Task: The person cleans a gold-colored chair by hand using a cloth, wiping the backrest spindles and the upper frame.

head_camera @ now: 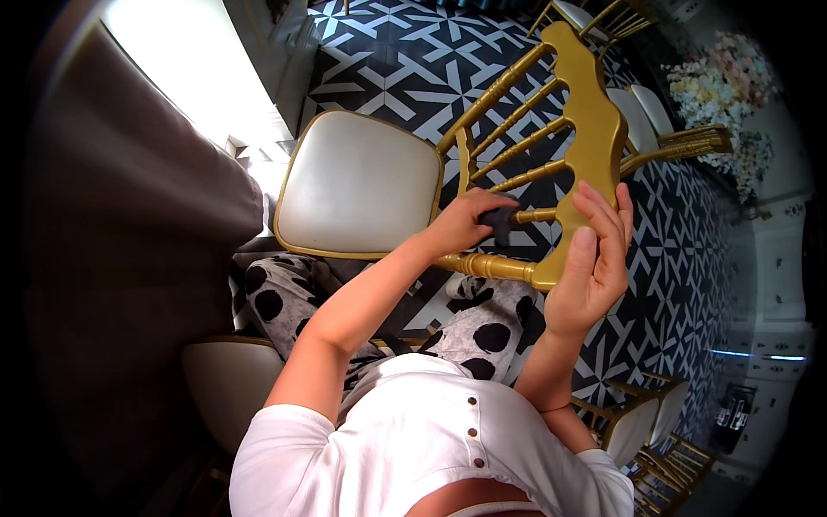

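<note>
A gold spindle-back chair with a pale padded seat stands before me, its back toward the right. My left hand holds a dark cloth against one of the back's thin spindles. The cloth hides part of that spindle. At the near end of the chair's scalloped top rail, my right hand has its thumb and fingers apart and slightly curved. It overlaps the rail, but how firmly it touches cannot be made out.
Another pale-seated chair is at lower left, beside a dark brown curtain. More gold chairs stand at lower right and upper right. Pastel flowers are at far right. The floor has black-and-white geometric tiles.
</note>
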Demonstrator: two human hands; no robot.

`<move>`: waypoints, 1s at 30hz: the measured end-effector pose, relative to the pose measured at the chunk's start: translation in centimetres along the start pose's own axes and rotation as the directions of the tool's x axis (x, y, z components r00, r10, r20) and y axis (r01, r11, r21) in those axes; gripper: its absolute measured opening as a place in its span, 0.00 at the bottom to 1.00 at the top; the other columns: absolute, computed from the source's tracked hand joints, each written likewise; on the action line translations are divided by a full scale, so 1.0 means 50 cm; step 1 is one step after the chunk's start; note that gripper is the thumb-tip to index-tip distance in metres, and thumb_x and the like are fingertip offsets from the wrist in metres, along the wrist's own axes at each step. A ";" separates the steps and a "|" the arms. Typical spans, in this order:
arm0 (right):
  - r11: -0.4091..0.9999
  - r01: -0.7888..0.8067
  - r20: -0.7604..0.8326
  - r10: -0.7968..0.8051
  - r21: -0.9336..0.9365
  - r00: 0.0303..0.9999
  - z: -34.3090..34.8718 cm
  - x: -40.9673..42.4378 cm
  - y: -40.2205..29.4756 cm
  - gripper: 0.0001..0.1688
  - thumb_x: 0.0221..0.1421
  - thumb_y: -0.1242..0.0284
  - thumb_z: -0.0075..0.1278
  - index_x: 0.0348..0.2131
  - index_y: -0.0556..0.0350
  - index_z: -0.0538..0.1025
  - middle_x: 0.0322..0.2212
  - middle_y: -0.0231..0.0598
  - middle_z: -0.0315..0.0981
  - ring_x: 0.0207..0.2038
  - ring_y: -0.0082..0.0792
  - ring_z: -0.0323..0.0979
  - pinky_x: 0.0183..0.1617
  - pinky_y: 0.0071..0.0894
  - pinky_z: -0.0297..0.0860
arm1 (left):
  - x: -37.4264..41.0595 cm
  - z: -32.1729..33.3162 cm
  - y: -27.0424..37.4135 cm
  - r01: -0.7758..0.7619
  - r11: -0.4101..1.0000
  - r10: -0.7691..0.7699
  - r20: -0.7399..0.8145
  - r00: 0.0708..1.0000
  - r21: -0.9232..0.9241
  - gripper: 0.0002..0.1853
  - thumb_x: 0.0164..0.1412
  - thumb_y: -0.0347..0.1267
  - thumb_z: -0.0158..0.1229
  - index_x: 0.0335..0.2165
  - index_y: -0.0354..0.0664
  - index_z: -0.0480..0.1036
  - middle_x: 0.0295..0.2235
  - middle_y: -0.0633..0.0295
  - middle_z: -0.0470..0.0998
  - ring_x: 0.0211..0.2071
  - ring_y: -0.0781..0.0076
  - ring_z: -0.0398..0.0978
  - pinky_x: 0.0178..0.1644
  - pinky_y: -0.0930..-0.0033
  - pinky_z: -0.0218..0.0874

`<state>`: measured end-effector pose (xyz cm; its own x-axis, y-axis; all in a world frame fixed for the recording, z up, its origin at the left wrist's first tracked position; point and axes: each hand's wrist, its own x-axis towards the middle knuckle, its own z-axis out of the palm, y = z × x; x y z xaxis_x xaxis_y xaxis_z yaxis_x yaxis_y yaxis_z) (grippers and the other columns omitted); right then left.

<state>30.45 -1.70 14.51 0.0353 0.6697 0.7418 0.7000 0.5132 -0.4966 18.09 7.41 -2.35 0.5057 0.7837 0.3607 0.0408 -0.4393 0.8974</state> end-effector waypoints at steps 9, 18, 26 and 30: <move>1.000 0.022 -0.011 -0.022 0.002 1.000 -0.003 0.001 0.001 0.15 0.58 0.73 0.44 0.39 0.65 0.76 0.42 0.47 0.75 0.55 0.56 0.63 0.65 0.56 0.49 | 0.064 0.007 0.157 -0.170 0.973 0.149 -0.139 0.979 -0.154 0.27 0.41 0.21 0.58 0.46 0.39 0.72 0.43 0.54 0.76 0.46 0.52 0.70 0.53 0.60 0.61; 1.000 0.017 -0.018 -0.017 -0.002 1.000 -0.007 -0.001 0.000 0.14 0.57 0.74 0.46 0.39 0.64 0.77 0.43 0.46 0.75 0.57 0.58 0.61 0.64 0.54 0.50 | 0.032 0.014 0.061 -0.041 0.999 0.042 -0.022 0.999 0.019 0.29 0.41 0.20 0.58 0.48 0.40 0.71 0.45 0.53 0.74 0.48 0.51 0.69 0.55 0.60 0.60; 1.000 0.015 -0.021 -0.015 -0.026 1.000 -0.010 -0.001 0.003 0.15 0.58 0.74 0.44 0.40 0.65 0.77 0.43 0.47 0.75 0.58 0.60 0.60 0.64 0.55 0.51 | 0.027 0.008 0.085 0.010 0.986 -0.017 -0.043 0.999 -0.168 0.28 0.47 0.19 0.56 0.51 0.41 0.72 0.48 0.55 0.75 0.49 0.61 0.70 0.55 0.65 0.61; 1.000 0.011 -0.024 -0.010 0.026 1.000 -0.008 -0.003 0.001 0.17 0.61 0.73 0.39 0.40 0.67 0.76 0.43 0.49 0.75 0.57 0.61 0.61 0.64 0.55 0.51 | 0.042 0.000 0.167 -0.007 0.831 -0.038 -0.070 0.997 -0.556 0.23 0.57 0.20 0.53 0.53 0.39 0.69 0.51 0.63 0.73 0.50 0.78 0.70 0.54 0.75 0.62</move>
<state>30.78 -1.97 14.56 0.0453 0.6513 0.7575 0.6815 0.5343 -0.5001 19.51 5.39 5.88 0.4427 0.8283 0.3434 -0.4488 -0.1269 0.8846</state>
